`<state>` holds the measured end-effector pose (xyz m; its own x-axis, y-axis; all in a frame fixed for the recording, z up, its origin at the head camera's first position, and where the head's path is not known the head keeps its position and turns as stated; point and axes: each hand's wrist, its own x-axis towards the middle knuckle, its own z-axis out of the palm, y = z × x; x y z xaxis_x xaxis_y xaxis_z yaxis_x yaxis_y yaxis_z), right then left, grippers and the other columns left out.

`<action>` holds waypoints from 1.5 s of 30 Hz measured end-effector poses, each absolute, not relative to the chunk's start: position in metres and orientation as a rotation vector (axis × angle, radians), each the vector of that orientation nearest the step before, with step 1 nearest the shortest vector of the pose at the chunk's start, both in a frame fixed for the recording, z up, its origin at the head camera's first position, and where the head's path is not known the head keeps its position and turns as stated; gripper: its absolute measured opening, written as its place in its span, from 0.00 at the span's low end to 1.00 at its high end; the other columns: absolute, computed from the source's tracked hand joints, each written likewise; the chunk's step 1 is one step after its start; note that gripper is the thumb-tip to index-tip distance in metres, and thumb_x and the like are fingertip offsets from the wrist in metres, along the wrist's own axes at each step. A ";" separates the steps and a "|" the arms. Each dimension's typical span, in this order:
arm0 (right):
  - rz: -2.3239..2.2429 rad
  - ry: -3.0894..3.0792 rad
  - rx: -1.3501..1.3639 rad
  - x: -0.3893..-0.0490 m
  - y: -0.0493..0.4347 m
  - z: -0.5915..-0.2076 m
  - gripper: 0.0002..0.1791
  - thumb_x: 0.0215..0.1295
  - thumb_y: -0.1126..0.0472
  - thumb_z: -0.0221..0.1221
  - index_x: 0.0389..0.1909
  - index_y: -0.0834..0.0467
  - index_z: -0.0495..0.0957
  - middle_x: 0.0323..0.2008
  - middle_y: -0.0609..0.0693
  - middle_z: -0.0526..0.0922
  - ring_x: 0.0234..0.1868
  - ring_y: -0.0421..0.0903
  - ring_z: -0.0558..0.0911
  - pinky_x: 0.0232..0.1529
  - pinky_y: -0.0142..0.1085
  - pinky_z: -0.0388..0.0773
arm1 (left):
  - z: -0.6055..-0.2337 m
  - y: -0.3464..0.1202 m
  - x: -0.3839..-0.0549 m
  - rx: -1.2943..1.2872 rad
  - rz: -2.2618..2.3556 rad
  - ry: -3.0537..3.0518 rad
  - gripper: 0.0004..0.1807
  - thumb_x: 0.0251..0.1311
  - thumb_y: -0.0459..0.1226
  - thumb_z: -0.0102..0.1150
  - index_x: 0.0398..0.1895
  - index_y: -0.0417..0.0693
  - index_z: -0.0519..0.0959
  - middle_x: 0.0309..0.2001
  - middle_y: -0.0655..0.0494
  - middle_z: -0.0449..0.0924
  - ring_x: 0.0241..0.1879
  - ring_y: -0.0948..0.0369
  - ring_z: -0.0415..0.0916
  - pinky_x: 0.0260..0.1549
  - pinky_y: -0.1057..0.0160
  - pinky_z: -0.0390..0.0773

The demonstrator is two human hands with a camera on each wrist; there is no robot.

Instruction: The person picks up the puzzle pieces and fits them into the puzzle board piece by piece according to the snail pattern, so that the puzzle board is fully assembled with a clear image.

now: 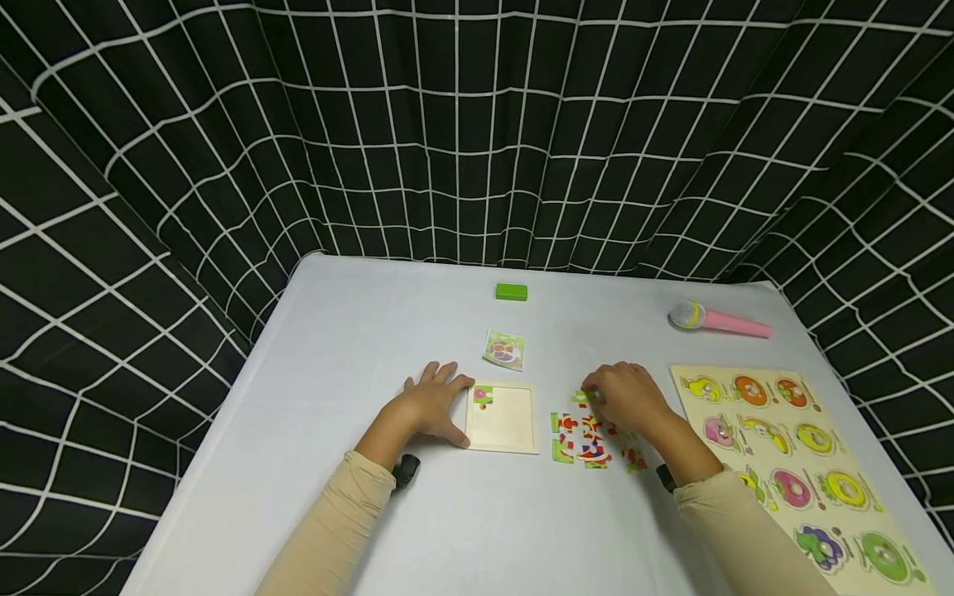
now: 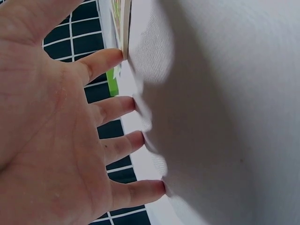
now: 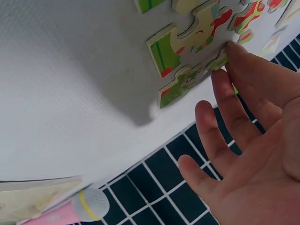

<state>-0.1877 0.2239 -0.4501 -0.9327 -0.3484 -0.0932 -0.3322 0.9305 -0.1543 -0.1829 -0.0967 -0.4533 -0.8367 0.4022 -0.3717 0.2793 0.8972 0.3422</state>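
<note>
On the white table lies a square wooden puzzle tray, with a green jigsaw piece in its upper left corner. My left hand is spread at the tray's left side, thumb and index finger touching its edge. In the left wrist view, the other fingertips rest on the tablecloth. My right hand pinches a green puzzle piece between thumb and index finger, at the table surface. Several loose red, white and green pieces lie between the tray and this hand, some partly hidden beneath it.
Behind the tray lies a small picture card, and farther back a green block. A pink toy microphone is at the back right. Along the right side stretches a fruit puzzle board. Black grid curtains surround the table.
</note>
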 end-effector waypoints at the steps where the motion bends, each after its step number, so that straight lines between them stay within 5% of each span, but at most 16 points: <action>1: -0.207 2.973 -0.531 -0.188 0.223 -0.450 0.15 0.54 0.64 0.68 0.44 0.56 0.85 0.48 0.53 0.85 0.55 0.59 0.77 0.64 0.61 0.62 | -0.453 -0.097 -0.183 0.497 0.379 2.621 0.54 0.38 0.55 0.77 0.71 0.59 0.62 0.76 0.48 0.48 0.75 0.43 0.41 0.63 0.29 0.53; 26: -0.247 2.999 -0.887 -0.193 0.136 -0.444 0.12 0.53 0.59 0.71 0.40 0.50 0.86 0.43 0.48 0.87 0.52 0.52 0.80 0.63 0.56 0.66 | -0.455 -0.090 -0.185 0.495 0.357 2.615 0.54 0.38 0.56 0.77 0.72 0.61 0.62 0.77 0.50 0.47 0.75 0.44 0.40 0.64 0.30 0.53; 45: -0.239 2.955 -0.918 -0.196 0.116 -0.454 0.11 0.56 0.58 0.70 0.41 0.49 0.87 0.42 0.46 0.86 0.52 0.51 0.80 0.64 0.56 0.65 | -0.454 -0.094 -0.184 0.513 0.317 2.640 0.53 0.38 0.58 0.76 0.71 0.61 0.62 0.76 0.49 0.49 0.74 0.44 0.43 0.62 0.31 0.57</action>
<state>-0.1965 0.1160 -0.4536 -0.8244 -0.5660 0.0094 -0.5601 0.8132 -0.1580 -0.1842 -0.0942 -0.4544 -0.8389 0.4013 -0.3677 0.3029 0.9055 0.2972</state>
